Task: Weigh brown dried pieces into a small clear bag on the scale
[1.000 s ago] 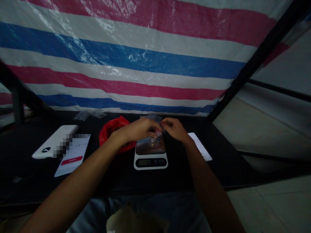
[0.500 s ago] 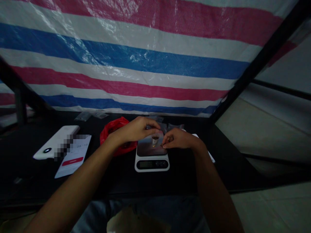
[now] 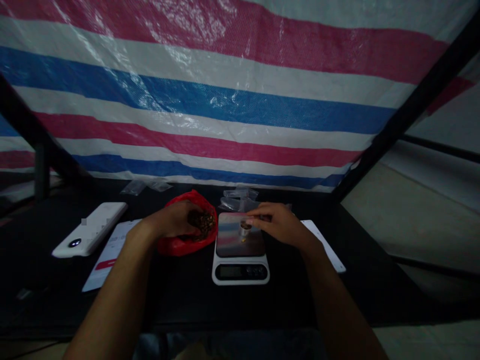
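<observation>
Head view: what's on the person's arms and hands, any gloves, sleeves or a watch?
Nothing worn that shows. The left hand and right hand are bare, without gloves; no rings are discernible in the dim light. Both forearms are uncovered up to the frame's bottom edge, with no sleeve, watch or band visible.

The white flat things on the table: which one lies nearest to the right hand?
The thin white strip beside the right hand, right of the scale. The white device and paper lie far left.

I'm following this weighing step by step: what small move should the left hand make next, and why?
Probably lift a pinch from the red bag across to the small cup on the scale. The left hand sits in the bag's dark bits, and the right hand is at the cup.
</observation>
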`<state>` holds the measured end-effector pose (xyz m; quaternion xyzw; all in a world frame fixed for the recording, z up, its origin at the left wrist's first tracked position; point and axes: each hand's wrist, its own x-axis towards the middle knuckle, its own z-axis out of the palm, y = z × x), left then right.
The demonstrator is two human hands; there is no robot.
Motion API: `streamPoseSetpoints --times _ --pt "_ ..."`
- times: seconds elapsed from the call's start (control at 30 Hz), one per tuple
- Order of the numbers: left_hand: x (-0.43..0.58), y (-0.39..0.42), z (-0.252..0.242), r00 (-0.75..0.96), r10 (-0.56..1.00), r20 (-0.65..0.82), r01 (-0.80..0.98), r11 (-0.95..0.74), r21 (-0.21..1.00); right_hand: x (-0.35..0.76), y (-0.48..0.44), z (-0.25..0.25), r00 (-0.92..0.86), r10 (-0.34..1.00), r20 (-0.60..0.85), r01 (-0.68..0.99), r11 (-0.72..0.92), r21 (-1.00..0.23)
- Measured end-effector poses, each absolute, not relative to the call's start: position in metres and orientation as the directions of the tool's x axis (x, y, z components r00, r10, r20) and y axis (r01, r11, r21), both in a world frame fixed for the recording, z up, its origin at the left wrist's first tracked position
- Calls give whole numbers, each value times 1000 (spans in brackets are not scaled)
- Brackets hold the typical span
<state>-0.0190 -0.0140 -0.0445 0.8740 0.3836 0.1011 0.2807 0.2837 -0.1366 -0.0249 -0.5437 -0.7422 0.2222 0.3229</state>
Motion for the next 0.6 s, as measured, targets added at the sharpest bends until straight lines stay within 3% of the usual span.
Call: streamPoseSetpoints --times 0.13,0.3,0.4,0.5,0.6 --pt "-13 -15 -49 656 754 -34 655 -546 522 278 -149 -19 -246 957 154 708 286 -646" --pt "-10 -17 -45 684 729 15 626 -597 502 266 -157 -20 -370 926 77 846 370 -383" --pt "-11 -18 -41 683 729 46 634 -624 456 257 -157 -24 -387 920 63 875 388 -291" --pt "-11 -19 -36 676 735 44 650 -624 434 255 -157 -24 -372 926 66 883 375 -283" --pt "-10 -22 -30 675 735 58 631 -617 471 259 -156 -20 -333 934 129 852 357 -382"
